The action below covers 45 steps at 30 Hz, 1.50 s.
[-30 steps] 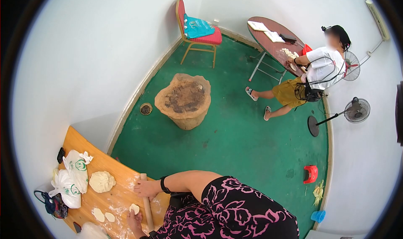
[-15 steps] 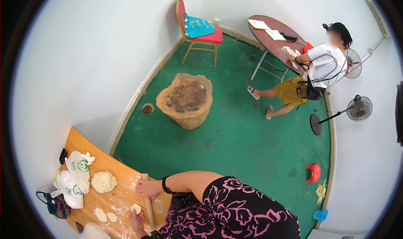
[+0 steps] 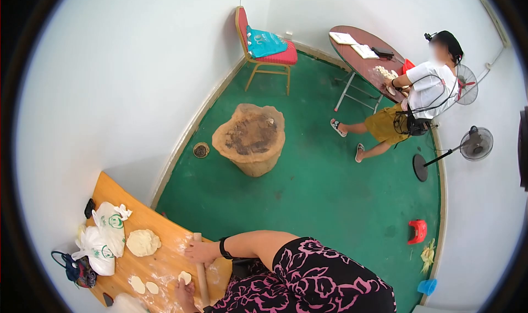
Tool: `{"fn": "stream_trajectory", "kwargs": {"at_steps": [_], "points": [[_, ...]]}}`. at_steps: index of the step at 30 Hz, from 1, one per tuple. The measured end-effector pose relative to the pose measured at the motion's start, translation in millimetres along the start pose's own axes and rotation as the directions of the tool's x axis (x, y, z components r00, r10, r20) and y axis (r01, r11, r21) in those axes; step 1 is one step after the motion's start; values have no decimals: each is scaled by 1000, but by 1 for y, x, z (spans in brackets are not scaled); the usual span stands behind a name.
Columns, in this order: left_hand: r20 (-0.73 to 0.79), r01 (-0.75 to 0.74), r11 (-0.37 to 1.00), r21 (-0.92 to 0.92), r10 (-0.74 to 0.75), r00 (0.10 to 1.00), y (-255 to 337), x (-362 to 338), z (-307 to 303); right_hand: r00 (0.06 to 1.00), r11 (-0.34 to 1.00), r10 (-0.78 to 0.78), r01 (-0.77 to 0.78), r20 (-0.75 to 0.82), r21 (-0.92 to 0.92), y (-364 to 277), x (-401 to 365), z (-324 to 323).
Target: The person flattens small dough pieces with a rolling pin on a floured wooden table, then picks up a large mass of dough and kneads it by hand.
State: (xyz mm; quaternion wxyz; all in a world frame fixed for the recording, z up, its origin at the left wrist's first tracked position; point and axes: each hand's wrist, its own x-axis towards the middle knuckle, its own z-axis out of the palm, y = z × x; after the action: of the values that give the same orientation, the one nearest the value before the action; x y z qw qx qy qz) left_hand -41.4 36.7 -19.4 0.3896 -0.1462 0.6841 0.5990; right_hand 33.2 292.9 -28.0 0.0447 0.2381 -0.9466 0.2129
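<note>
My right hand [image 3: 200,252], below a black wristband, closes over the upper end of a wooden rolling pin [image 3: 202,285] lying on the table. Just left of the pin, my left hand [image 3: 185,294] pinches the edge of a small, pale dough wrapper [image 3: 185,278]. Two more flattened dough wrappers [image 3: 137,284] lie farther left on the floured wood. A big lump of dough [image 3: 144,242] rests behind them.
White plastic bags [image 3: 100,251] and a dark patterned bag [image 3: 82,272] crowd the wooden table's [image 3: 118,195] far side. Beyond it stand a tree-stump block [image 3: 250,142], a red chair [image 3: 283,53] and a fan [image 3: 474,143]. A person [image 3: 432,87] works at a round table [image 3: 357,57].
The whole view has shifted slightly, so everything sits a little lower and to the right. Both hands keep their places on the rolling pin and the dough wrapper.
</note>
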Motion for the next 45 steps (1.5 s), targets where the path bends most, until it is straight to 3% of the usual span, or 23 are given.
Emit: {"fn": "stream_trajectory", "kwargs": {"at_steps": [13, 19, 32, 38, 40, 43, 44, 45], "points": [[11, 13, 1000, 5, -13, 1000, -1, -2, 1, 1000, 1000, 4, -4, -18, 10, -3, -3, -1], [13, -12, 1000, 29, 12, 1000, -4, 2, -3, 998, 999, 18, -20, 59, 29, -4, -1, -6], [23, -22, 1000, 3, 22, 999, -1, -2, 2, 1000, 1000, 21, -21, 21, 22, -4, -3, -8], [-57, -9, 1000, 29, 11, 998, 0, -6, 7, 999, 1000, 5, -5, -34, 11, -4, 0, -11], [-2, -36, 999, -9, 36, 999, 3, -10, 9, 997, 1000, -5, 7, -75, 19, -7, 1, -9], [58, -99, 989, -108, 106, 993, -10, -4, 5, 1000, 995, 26, -27, -10, -91, -9, 2, -6], [169, -174, 983, -59, 182, 969, -12, -3, 4, 998, 999, -12, 9, -68, -46, -10, -3, -18], [168, -176, 973, -148, 200, 965, -5, -11, 18, 972, 999, 13, -23, -236, -42, -7, -7, -9]]}}
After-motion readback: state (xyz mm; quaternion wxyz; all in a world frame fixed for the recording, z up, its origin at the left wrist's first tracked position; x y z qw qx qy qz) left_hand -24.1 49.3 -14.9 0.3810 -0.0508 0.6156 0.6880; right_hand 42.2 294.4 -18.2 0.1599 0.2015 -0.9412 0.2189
